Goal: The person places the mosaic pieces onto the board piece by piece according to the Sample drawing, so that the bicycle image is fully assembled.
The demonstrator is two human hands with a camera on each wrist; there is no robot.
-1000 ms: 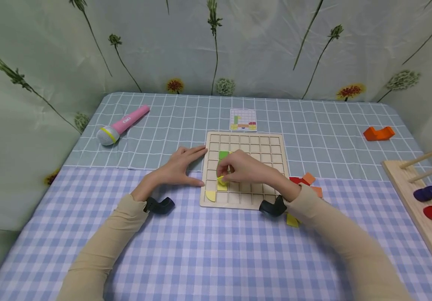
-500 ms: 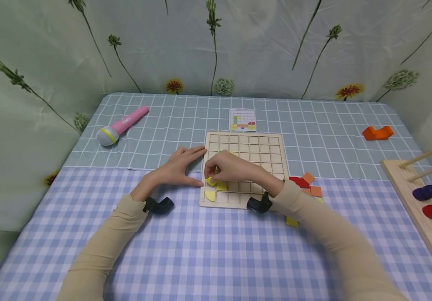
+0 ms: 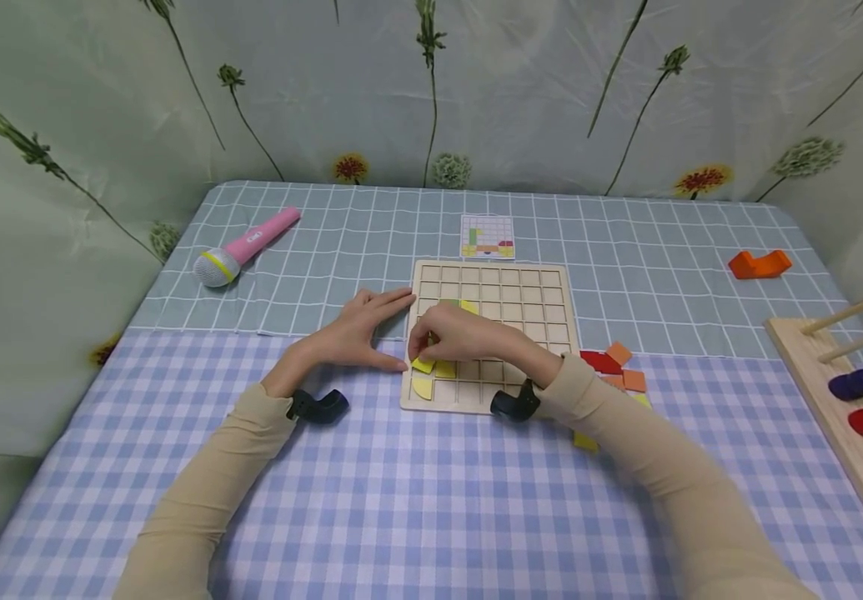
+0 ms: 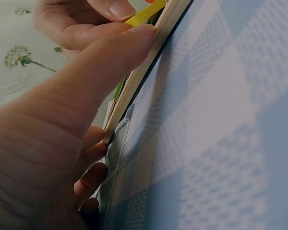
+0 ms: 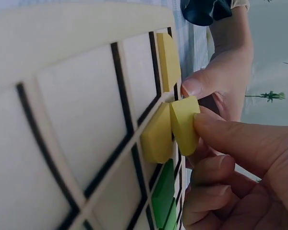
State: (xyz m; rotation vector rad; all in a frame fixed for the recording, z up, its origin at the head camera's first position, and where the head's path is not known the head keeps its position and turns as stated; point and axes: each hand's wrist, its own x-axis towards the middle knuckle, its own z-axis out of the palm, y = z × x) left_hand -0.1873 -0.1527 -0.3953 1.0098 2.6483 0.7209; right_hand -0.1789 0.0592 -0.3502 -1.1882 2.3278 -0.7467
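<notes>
My right hand [image 3: 461, 333] pinches a yellow tile [image 5: 185, 127] between thumb and fingers over the left column of the wooden grid board [image 3: 544, 317]. That tile sits at a slight tilt beside another yellow tile [image 5: 158, 139] set in a cell. A yellow quarter-round tile [image 3: 423, 388] lies in the board's near left corner cell. Green tiles [image 5: 163, 196] stand farther up the board, partly hidden by my right hand in the head view. My left hand [image 3: 359, 333] rests at the board's left edge, fingers extended and thumb spread, holding nothing.
Loose red [image 3: 600, 361], orange [image 3: 634, 381] and yellow tiles [image 3: 585, 441] lie right of the board, partly under my right sleeve. A pattern card [image 3: 487, 237] lies behind it. Farther off are a pink toy microphone [image 3: 251, 243], an orange block [image 3: 760, 265] and a wooden peg rack [image 3: 806, 375].
My right hand has moved left across the board with the yellow tile, from over the second column to the left column. My left hand has stayed at the board's edge.
</notes>
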